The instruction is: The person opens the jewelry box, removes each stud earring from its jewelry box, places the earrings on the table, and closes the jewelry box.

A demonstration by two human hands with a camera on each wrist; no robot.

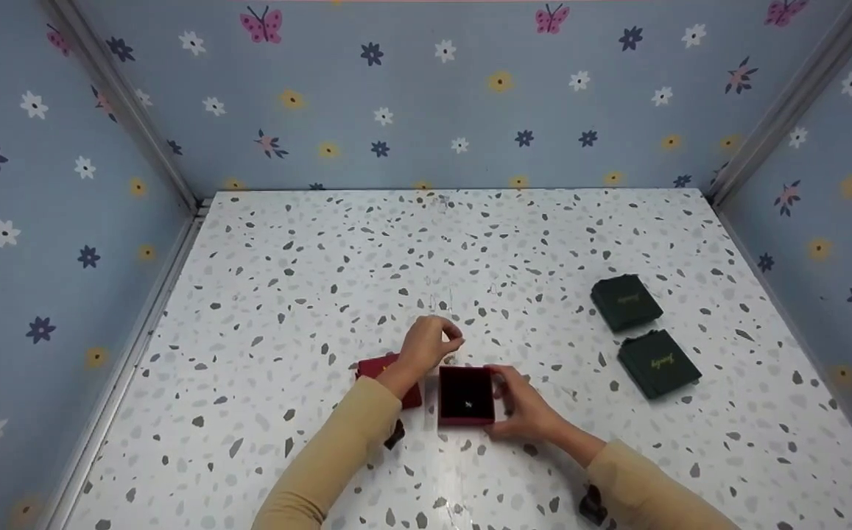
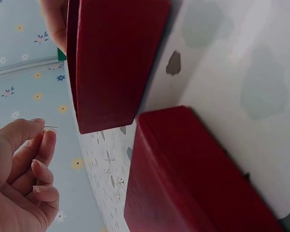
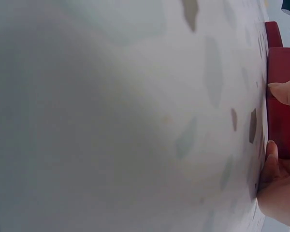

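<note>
A small red jewelry box [image 1: 466,422] stands open on the table, its dark lining facing up, with a tiny shiny piece [image 1: 468,404] lying on it. My right hand [image 1: 525,408] grips this box from the right, thumb at the near corner and fingers at the far one. Just beyond the box's far left corner, my left hand [image 1: 426,346] is raised. In the left wrist view its thumb and index finger pinch an earring [image 2: 51,127], of which only a thin metal post shows. Partly hidden beneath the left wrist lies a red lid [image 1: 374,366] with gold lettering.
Two dark green jewelry boxes, one farther back [image 1: 627,302] and one nearer [image 1: 659,363], lie at the right with gold lettering. Fine, thin jewelry pieces [image 1: 442,300] are scattered beyond the left hand. Flower-patterned walls [image 1: 426,96] enclose the speckled table [image 1: 286,294].
</note>
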